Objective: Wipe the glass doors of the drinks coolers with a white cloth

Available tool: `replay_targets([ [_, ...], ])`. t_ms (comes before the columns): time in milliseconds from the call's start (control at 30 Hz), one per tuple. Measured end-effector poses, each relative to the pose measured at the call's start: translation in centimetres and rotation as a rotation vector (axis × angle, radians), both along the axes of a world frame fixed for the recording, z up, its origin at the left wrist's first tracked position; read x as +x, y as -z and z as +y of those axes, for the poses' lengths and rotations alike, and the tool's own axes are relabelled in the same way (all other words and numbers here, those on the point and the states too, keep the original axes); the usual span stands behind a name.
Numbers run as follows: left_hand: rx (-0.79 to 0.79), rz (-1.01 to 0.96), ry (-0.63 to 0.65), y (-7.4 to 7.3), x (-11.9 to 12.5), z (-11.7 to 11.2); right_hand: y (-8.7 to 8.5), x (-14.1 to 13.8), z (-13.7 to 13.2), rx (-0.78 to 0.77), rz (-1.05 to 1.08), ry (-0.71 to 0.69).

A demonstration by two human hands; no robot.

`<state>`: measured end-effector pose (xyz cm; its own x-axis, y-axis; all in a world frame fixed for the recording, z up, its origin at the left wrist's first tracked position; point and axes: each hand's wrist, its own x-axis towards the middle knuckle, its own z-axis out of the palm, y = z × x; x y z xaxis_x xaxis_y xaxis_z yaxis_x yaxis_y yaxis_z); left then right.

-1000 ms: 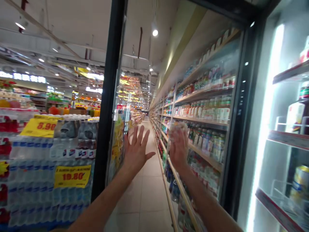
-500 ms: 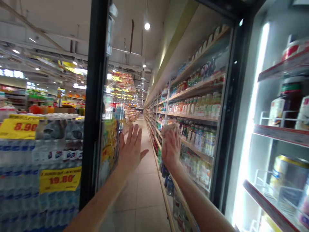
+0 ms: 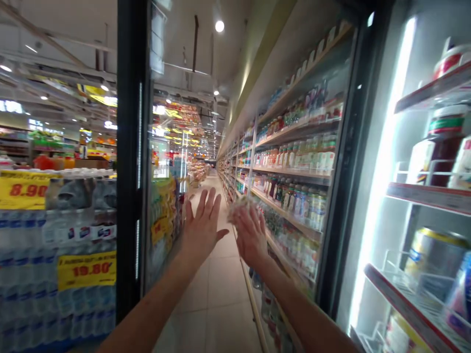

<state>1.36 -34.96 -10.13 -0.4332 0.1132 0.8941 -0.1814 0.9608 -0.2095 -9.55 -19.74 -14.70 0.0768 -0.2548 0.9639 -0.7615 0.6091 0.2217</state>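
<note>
Both my arms reach forward to the glass door (image 3: 128, 122) of a drinks fridge, which stands swung open with a black frame. With fingers spread, my left hand (image 3: 201, 228) is held up flat at the glass, apparently touching it. My right hand (image 3: 252, 238) presses a crumpled pale cloth (image 3: 239, 210) against the pane, just right of my left hand. Part of the cloth is hidden under the fingers, and motion blurs it. Through the pane show an aisle floor and long shelves of bottles (image 3: 294, 196).
At right, the lit fridge interior has wire shelves (image 3: 423, 294) with cans and bottles. Stacked packs of bottled water (image 3: 29, 274) with yellow price signs (image 3: 86, 269) stand left of the door. A tiled floor (image 3: 206, 294) runs down the aisle.
My right hand has moved left with the cloth across the glass, nearer my left hand. My left hand stays spread at the pane. The view has shifted slightly.
</note>
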Motion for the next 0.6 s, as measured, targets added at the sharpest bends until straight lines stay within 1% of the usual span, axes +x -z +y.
replay_targets([
  [33, 0.004, -0.013, 0.000, -0.1, 0.0, 0.0, 0.4, 0.0, 0.1, 0.063, 0.017, 0.004],
  [67, 0.013, -0.033, 0.000, -0.2, 0.1, 0.1, 0.7, -0.3, 0.7, 0.068, 0.022, 0.020],
  [100, 0.026, -0.060, -0.002, -0.3, 0.2, 0.3, 0.7, -1.1, 1.7, 0.017, 0.004, 0.051],
  [200, 0.071, -0.124, -0.026, -0.7, 0.4, 0.9, 0.0, -3.8, 5.0, -0.310, -0.126, 0.151],
  [233, 0.082, -0.130, -0.036, -0.7, 0.4, 1.0, -0.3, -4.3, 5.5, -0.400, -0.159, 0.161],
  [267, 0.085, -0.131, -0.045, -0.7, 0.3, 1.2, -0.4, -4.4, 5.5, -0.447, -0.181, 0.157],
  [300, 0.084, -0.125, -0.052, -0.7, 0.3, 1.2, -0.3, -4.2, 5.1, -0.440, -0.179, 0.141],
  [333, 0.076, -0.118, -0.057, -0.6, 0.2, 1.2, -0.1, -3.7, 4.4, -0.368, -0.150, 0.117],
  [400, 0.056, -0.096, -0.064, -0.4, 0.0, 1.1, 0.7, -2.6, 3.1, -0.119, -0.049, 0.061],
  [433, 0.045, -0.089, -0.068, -0.4, 0.0, 1.0, 1.2, -2.3, 2.9, -0.015, -0.005, 0.045],
  [467, 0.037, -0.086, -0.070, -0.3, 0.0, 0.9, 1.4, -2.3, 3.1, 0.039, 0.018, 0.044],
  [500, 0.031, -0.087, -0.071, -0.3, 0.0, 0.8, 1.5, -2.8, 3.9, 0.026, 0.013, 0.057],
  [533, 0.028, -0.090, -0.072, -0.3, 0.0, 0.8, 1.2, -3.7, 5.0, -0.049, -0.023, 0.082],
  [600, 0.028, -0.094, -0.074, -0.3, 0.0, 0.8, -0.4, -6.1, 7.8, -0.315, -0.155, 0.138],
])
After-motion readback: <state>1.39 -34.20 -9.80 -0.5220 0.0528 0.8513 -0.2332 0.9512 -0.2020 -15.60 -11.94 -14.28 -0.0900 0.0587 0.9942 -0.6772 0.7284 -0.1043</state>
